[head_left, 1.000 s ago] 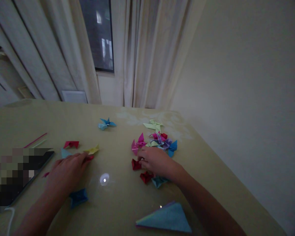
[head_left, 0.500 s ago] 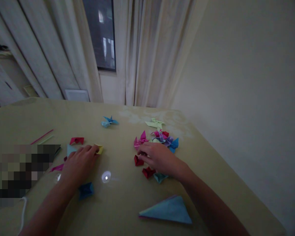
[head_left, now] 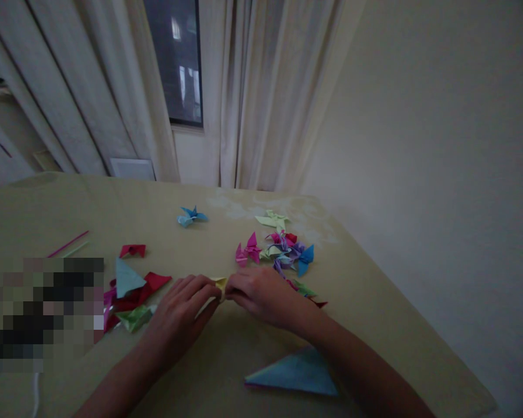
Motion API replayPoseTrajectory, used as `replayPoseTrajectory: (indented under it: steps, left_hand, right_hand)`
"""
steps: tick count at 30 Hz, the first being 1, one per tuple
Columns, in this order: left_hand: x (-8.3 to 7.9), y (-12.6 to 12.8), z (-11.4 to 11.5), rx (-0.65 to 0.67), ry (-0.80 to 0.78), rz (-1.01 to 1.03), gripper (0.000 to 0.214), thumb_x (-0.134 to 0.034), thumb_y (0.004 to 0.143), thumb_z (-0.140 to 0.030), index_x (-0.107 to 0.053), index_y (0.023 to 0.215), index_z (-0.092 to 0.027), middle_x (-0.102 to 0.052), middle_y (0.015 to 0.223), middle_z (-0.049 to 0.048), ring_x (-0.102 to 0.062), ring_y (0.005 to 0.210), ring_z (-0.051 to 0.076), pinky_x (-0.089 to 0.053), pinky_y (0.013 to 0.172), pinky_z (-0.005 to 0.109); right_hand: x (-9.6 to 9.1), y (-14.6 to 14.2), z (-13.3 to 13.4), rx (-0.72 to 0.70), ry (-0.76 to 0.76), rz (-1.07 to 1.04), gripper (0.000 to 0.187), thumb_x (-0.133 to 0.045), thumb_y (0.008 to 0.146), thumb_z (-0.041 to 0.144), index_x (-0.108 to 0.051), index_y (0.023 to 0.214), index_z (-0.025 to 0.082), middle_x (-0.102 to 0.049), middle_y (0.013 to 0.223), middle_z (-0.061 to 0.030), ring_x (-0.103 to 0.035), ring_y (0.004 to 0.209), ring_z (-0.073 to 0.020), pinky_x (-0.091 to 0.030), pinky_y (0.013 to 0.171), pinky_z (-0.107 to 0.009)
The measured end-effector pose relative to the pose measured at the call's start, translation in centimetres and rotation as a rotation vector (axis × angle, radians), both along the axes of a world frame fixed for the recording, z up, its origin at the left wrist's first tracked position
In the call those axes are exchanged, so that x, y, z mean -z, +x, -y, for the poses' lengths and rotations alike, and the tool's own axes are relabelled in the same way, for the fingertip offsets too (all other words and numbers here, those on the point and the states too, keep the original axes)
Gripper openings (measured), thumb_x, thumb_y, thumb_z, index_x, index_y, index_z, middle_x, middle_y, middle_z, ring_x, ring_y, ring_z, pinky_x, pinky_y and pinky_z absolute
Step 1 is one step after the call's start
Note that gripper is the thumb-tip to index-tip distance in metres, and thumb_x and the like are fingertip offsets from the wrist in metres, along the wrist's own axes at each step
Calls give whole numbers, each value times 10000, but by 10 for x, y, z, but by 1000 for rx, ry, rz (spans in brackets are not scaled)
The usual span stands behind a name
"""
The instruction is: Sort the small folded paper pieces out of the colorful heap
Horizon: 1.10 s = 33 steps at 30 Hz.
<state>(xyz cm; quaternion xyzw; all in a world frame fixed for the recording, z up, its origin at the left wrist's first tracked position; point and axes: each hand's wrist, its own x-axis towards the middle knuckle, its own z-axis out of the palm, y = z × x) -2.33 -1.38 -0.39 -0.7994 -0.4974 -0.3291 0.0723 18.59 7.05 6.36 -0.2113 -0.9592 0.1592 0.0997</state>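
A small yellow folded paper piece (head_left: 220, 284) is pinched between the thumb and fingers of my left hand (head_left: 185, 310). From the other side, my right hand (head_left: 264, 296) has its fingertips closed against the same piece, partly covering it. Left of my left hand lie a pale blue paper triangle (head_left: 128, 278), a red folded paper (head_left: 157, 282) and a green folded paper (head_left: 133, 318). Beyond my right hand sits a cluster of folded paper pieces, with a pink one (head_left: 249, 251) and a blue one (head_left: 306, 259) at its sides. Red and green pieces show partly behind my right wrist.
A large light blue folded paper (head_left: 294, 374) lies near the front of the table (head_left: 209, 371). Farther back are a blue paper figure (head_left: 192, 215) and a pale green one (head_left: 273, 220). A red piece (head_left: 133, 250) rests at left, near a blurred-out patch (head_left: 43, 313).
My left hand has moved right with the yellow piece, uncovering the papers at left. My right hand has come left and closer to meet it, leaving the pile.
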Motion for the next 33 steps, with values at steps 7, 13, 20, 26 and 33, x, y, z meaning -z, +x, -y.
replayPoseTrajectory:
  steps: [7,13,20,26,33]
  left_hand:
    - [0,5,1,19,30,37,110,-560,1048,-229,-657,996,-219,-686,913,21,-608,820,187,-461,758,314]
    - [0,1,1,32,-28,137,121,-576,1053,-269,-653,972,-222,-696,915,21,-635,837,178,-480,755,294]
    - [9,5,-1,87,-128,184,120,-585,1042,-236,-694,994,-241,-726,917,10,-669,852,163,-517,772,279]
    - [-12,-45,5,-74,-418,189,114,-678,937,-318,-716,1032,-266,-753,960,8,-714,853,180,-561,772,290]
    - [-11,-98,25,-109,-783,72,328,-757,712,-239,-745,1034,-302,-765,1017,5,-736,921,227,-555,772,304]
  right_hand:
    - [2,0,2,16,-12,-19,60,-684,1011,246,-684,1028,187,-749,978,-37,-664,855,-178,-402,726,-267]
    - [6,-1,-1,34,-24,0,50,-701,983,231,-686,1005,189,-742,937,-27,-646,827,-170,-376,711,-264]
    - [10,-1,0,25,3,82,50,-667,991,221,-688,964,184,-735,900,-27,-634,792,-163,-353,688,-267]
    - [7,3,0,64,48,182,66,-655,965,230,-706,975,190,-754,900,-45,-659,799,-185,-348,669,-276]
    - [14,5,-7,56,95,338,151,-615,987,277,-736,979,186,-775,941,-84,-701,802,-216,-383,640,-284]
